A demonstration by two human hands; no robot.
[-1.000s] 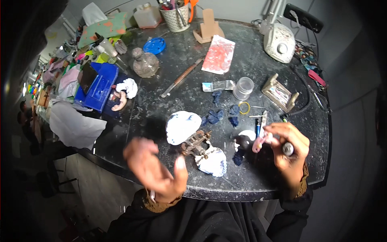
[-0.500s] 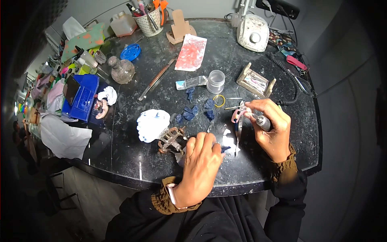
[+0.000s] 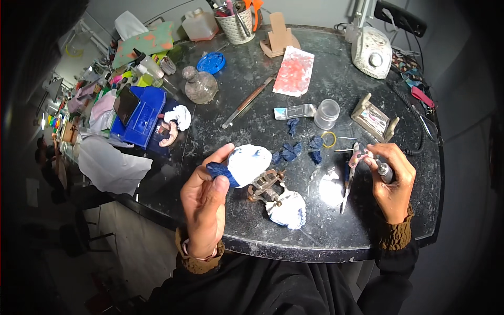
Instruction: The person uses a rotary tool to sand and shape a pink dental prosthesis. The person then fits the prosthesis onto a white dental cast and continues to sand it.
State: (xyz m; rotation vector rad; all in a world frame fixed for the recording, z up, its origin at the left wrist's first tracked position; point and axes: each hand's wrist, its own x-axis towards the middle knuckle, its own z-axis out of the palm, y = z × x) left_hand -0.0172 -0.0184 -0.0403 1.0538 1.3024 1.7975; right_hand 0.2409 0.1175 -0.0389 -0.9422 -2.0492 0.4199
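My left hand (image 3: 203, 205) is closed, pinching a crumpled piece of dark blue articulating paper (image 3: 219, 171) between thumb and fingers. It is at the left side of a white plaster dental cast (image 3: 251, 161); whether it also grips the cast I cannot tell. The cast joins a metal hinged articulator (image 3: 266, 185), with a second white cast (image 3: 287, 211) on its near side. In my right hand (image 3: 395, 181) lies a grey rotary handpiece (image 3: 385, 172). At its fingertips is a pink denture piece (image 3: 361, 155), above metal tweezers (image 3: 346, 190) on the table.
Blue paper scraps (image 3: 290, 152), a yellow ring (image 3: 328, 139) and a clear cup (image 3: 326, 114) are beyond the articulator. A small stand (image 3: 374, 119) and white control box (image 3: 370, 53) are at right. Left are a glass bottle (image 3: 199, 86) and blue box (image 3: 142, 118).
My left hand has moved left, off the nearer cast to the far cast's left side, and now holds blue paper. My right hand still holds the handpiece. The whole view has shifted.
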